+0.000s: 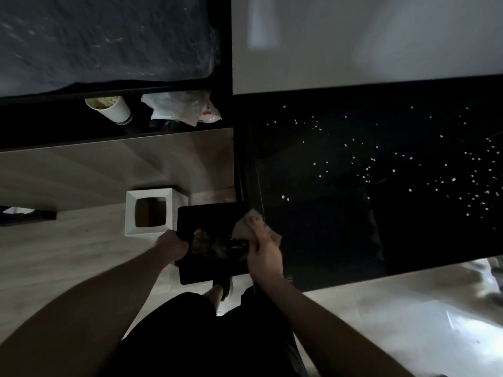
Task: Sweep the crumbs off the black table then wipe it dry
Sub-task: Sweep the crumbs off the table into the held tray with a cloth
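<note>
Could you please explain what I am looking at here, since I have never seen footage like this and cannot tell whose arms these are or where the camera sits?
There is no machine here: a person wears one wide-angle camera on the head, looking down at their own two bare hands. The left hand grips the edge of a black tray, held just beside the edge of the black table. Some dark debris already lies in the tray. The right hand holds a pale cloth at that table edge, over the tray. Many small white crumbs are scattered across the table, mostly further to the right. On the floor beyond the tray stands a white square bin. A paper cup and a crumpled plastic bag sit on a dark shelf further off.
</note>
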`<state>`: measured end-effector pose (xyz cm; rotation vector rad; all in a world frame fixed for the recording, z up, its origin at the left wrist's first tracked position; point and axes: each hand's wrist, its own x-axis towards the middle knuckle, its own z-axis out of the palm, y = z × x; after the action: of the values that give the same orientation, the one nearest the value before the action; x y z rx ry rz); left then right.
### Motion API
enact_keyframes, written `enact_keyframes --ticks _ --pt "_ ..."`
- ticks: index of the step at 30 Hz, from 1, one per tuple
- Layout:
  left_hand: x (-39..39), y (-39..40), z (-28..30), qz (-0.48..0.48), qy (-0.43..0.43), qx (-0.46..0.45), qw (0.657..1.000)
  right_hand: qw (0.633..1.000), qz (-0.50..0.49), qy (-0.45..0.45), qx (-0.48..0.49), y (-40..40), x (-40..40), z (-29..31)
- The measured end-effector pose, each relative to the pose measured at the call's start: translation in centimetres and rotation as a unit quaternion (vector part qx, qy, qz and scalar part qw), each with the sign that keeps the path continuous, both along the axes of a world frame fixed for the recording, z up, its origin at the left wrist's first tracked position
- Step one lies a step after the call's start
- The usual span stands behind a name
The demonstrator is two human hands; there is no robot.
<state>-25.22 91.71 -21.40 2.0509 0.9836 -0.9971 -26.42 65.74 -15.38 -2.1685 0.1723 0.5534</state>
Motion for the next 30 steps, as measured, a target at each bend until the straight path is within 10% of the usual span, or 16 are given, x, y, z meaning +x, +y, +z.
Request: enact_keyframes --ticks 16,25,30 --pt "0.9 -0.5 1.5 0.004 0.012 -0.027 1.0 0.974 -0.189 -0.115 0.04 -9.7 6.0 3.8" --pt "1.9 -0.4 0.6 0.013 0.011 -0.015 1.0 0.977 0.006 0.01 -0.211 -11.2 10.6 -3.0" --pt "2.7 -0.3 0.0 0.008 -0.003 -0.001 1.0 0.984 0.047 -0.056 -0.16 -5.2 7.1 -3.5"
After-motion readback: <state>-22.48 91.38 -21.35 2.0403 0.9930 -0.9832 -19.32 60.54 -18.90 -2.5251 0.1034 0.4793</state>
